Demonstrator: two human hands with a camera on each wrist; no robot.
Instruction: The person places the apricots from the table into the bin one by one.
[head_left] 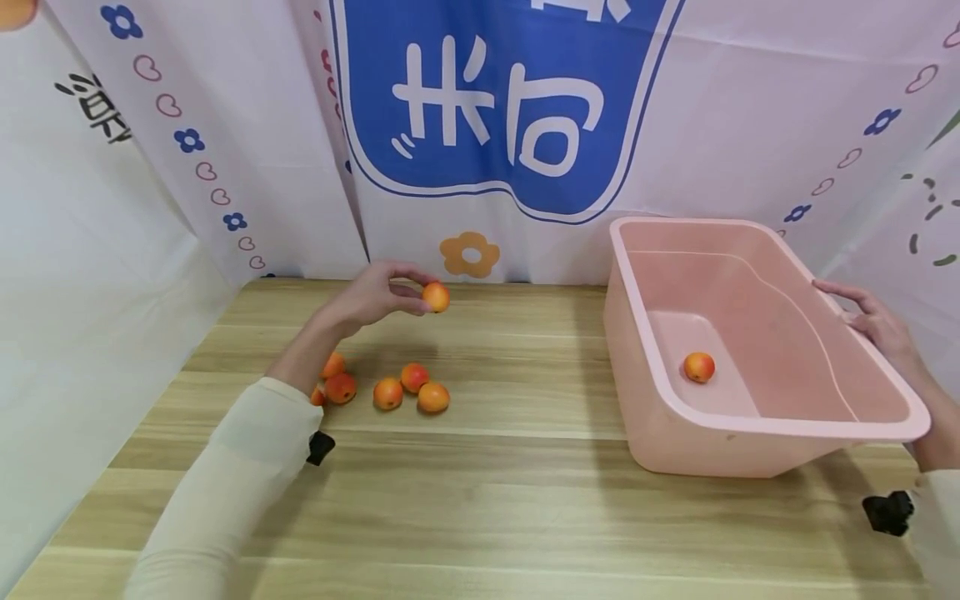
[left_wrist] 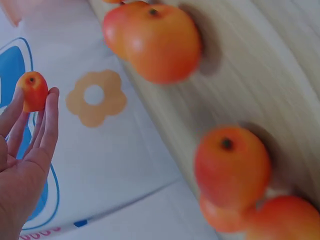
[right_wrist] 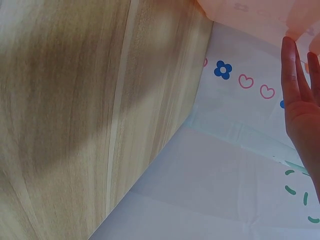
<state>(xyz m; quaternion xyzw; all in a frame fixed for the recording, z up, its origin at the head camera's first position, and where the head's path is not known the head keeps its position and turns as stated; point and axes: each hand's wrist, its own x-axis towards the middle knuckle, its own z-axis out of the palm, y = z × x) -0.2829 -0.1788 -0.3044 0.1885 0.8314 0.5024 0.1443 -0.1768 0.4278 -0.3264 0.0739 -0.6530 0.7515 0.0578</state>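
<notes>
My left hand (head_left: 378,296) holds a small orange-red fruit (head_left: 436,297) by the fingertips, above the back of the table. The left wrist view shows the same fruit (left_wrist: 34,91) between thumb and fingers, its dark end spot upward. Below the hand, several like fruits lie in two groups: one group (head_left: 387,393) in front, the other (head_left: 341,388) partly behind the forearm. At the right, my right hand (head_left: 881,325) rests straight fingers against the right rim of a pink bin (head_left: 633,333). One fruit (head_left: 699,367) lies on the bin's floor.
The wooden table (head_left: 480,517) ends at the back against a white printed cloth (head_left: 468,254). More cloth (head_left: 90,292) hangs along the left side. The tall bin takes up the table's right side. A black strap piece (head_left: 888,512) shows at the right wrist.
</notes>
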